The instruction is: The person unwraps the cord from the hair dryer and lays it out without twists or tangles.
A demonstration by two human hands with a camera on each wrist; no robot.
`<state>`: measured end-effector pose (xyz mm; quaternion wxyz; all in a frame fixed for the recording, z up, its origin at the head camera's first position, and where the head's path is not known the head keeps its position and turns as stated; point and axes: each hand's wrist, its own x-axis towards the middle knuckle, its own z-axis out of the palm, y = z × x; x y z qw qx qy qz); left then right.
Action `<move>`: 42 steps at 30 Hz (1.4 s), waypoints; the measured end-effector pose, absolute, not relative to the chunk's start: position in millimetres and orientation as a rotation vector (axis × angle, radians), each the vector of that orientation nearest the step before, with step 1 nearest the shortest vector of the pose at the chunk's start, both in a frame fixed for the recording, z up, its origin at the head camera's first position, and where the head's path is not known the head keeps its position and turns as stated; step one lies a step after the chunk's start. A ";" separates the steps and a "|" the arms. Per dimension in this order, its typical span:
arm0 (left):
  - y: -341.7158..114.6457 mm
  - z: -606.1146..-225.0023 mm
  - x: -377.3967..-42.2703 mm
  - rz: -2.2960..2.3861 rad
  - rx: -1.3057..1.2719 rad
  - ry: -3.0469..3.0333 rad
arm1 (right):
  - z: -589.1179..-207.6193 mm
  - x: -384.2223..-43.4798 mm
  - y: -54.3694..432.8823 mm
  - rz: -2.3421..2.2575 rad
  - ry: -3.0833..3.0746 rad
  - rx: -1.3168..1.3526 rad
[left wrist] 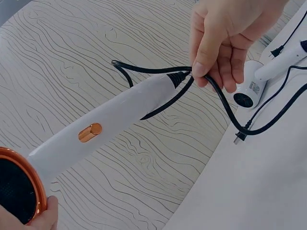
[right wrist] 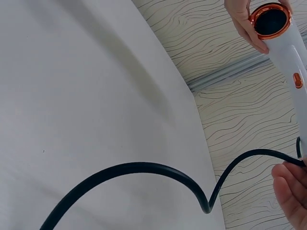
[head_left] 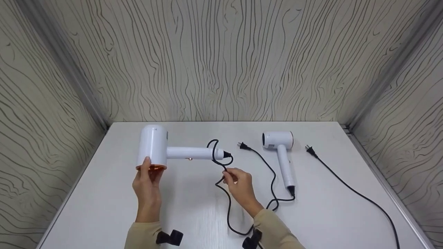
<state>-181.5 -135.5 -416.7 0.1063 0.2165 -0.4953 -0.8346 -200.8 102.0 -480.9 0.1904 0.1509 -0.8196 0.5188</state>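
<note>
My left hand (head_left: 148, 190) grips a white hair dryer (head_left: 152, 143) by the copper-rimmed end of its barrel, with the handle pointing right. Around the handle's tip the dryer's black cord (head_left: 229, 204) makes a loose loop. Thumb and fingers of my right hand (head_left: 240, 186) pinch that cord just below the loop. In the left wrist view the pinch sits close to the cord's ribbed sleeve (left wrist: 178, 78), and a copper-coloured button (left wrist: 90, 132) shows on the handle. The right wrist view catches the cord (right wrist: 139, 167) sagging away from the fingers.
A second white hair dryer (head_left: 278, 140) lies on the white table (head_left: 104, 200) to the right, its cord curving near my right forearm. One plug (head_left: 244, 146) lies left of it, another plug (head_left: 310, 150) right of it. Patterned panels (head_left: 221, 62) stand behind and at both sides.
</note>
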 end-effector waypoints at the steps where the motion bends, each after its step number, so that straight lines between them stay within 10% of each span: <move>1: -136.8 -417.2 -181.3 -2.451 0.634 -1.468 | -480.7 -200.6 103.0 1.467 -2.296 0.411; 42: -169.9 -419.9 -187.8 -2.460 0.328 -1.434 | -500.2 -217.4 141.3 1.535 -2.298 0.000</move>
